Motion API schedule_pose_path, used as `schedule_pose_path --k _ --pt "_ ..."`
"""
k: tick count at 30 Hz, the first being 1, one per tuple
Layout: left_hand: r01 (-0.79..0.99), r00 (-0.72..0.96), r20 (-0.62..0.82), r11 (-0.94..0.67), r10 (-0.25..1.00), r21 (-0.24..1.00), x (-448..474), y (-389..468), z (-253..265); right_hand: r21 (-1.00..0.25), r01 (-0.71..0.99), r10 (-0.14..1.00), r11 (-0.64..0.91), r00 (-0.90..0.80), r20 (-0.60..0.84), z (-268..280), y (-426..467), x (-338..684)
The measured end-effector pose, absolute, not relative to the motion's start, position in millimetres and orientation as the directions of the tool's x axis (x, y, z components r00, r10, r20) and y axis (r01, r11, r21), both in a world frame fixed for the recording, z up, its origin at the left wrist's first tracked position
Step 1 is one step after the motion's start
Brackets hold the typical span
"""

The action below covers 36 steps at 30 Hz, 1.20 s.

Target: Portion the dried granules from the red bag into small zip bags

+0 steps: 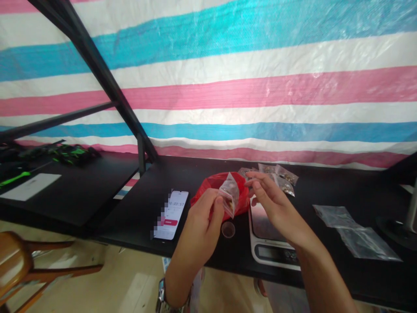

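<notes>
My left hand pinches a small clear zip bag by its edge, with a few small brownish pieces low inside it. To its right, my right hand hovers over the digital scale, fingers apart and apparently not touching the bag. Behind the hands lies a red plastic bag, partly hidden by them. A small clear round cup stands between my left hand and the scale. Several filled zip bags lie behind the scale.
Flat clear zip bags lie right of the scale, near a round dark stand base. A phone showing a timer rests at the left. Beyond are a black metal frame, a paper sheet and a wooden chair.
</notes>
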<state>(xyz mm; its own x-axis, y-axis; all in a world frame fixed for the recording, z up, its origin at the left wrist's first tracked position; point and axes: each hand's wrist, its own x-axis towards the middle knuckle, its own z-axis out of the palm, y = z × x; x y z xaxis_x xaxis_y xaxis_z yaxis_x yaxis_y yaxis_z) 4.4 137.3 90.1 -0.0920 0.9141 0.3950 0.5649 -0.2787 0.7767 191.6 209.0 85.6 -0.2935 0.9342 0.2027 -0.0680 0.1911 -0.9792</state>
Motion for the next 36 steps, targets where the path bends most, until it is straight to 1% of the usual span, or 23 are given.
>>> schedule_pose_path --k 2,4,5,7,9,11,14,16,19,21,23,26,30,33,36 --pt "0.556 -0.109 0.389 -0.268 0.915 0.787 3.4 139.4 86.9 -0.995 -0.085 0.947 0.043 -0.314 0.067 77.0 213.6 187.0" --pt "0.562 -0.110 0.385 -0.262 0.917 0.785 3.6 142.7 82.8 -0.980 -0.148 0.917 -0.135 -0.394 -0.066 70.1 216.1 181.3" --pt "0.576 -0.111 0.392 -0.262 0.913 0.774 3.6 144.7 80.6 -0.959 -0.190 0.894 -0.210 -0.435 -0.109 67.6 216.7 178.4" --pt "0.626 -0.119 0.432 -0.270 0.894 0.732 2.8 148.9 75.7 -0.917 -0.269 0.871 -0.295 -0.470 -0.142 64.5 217.4 173.1" --pt "0.697 -0.121 0.485 -0.274 0.866 0.663 0.7 152.7 70.3 -0.893 -0.327 0.886 -0.308 -0.441 -0.143 62.8 218.4 168.8" --pt "0.769 -0.136 0.521 -0.242 0.842 0.591 -2.2 155.4 64.3 -0.883 -0.374 0.919 -0.285 -0.367 -0.141 60.9 220.2 165.6" --pt "0.852 -0.224 0.526 -0.097 0.820 0.514 -6.1 158.0 54.4 -0.903 -0.390 0.972 -0.179 -0.213 -0.101 54.9 225.1 162.8" --pt "0.883 -0.272 0.493 0.010 0.827 0.470 -9.0 159.7 48.0 -0.948 -0.313 0.994 -0.057 -0.104 -0.025 48.8 229.0 161.5" --pt "0.892 -0.321 0.419 0.122 0.849 0.436 -16.2 163.8 40.4 -0.991 -0.068 0.993 0.117 -0.002 0.117 39.6 232.6 158.6" --pt "0.860 -0.368 0.388 0.151 0.845 0.487 -22.7 166.9 37.6 -0.979 0.078 0.982 0.189 -0.020 0.188 36.3 231.7 155.6" --pt "0.810 -0.410 0.386 0.135 0.826 0.571 -28.6 169.1 36.9 -0.959 0.159 0.971 0.236 -0.072 0.227 36.3 228.1 151.8" --pt "0.715 -0.461 0.404 0.061 0.790 0.697 -32.1 169.2 39.6 -0.933 0.221 0.958 0.285 -0.103 0.268 40.6 220.3 145.2" --pt "0.518 -0.560 0.394 -0.063 0.729 0.853 -27.0 166.6 47.6 -0.906 0.251 0.940 0.340 -0.110 0.322 43.1 213.1 137.2" --pt "0.387 -0.633 0.386 -0.157 0.671 0.909 -23.3 165.7 52.7 -0.869 0.362 0.940 0.338 -0.165 0.297 40.6 212.3 134.7" --pt "0.335 -0.674 0.386 -0.206 0.629 0.920 -24.9 165.9 53.6 -0.822 0.452 0.938 0.346 -0.203 0.283 40.9 212.8 136.0"
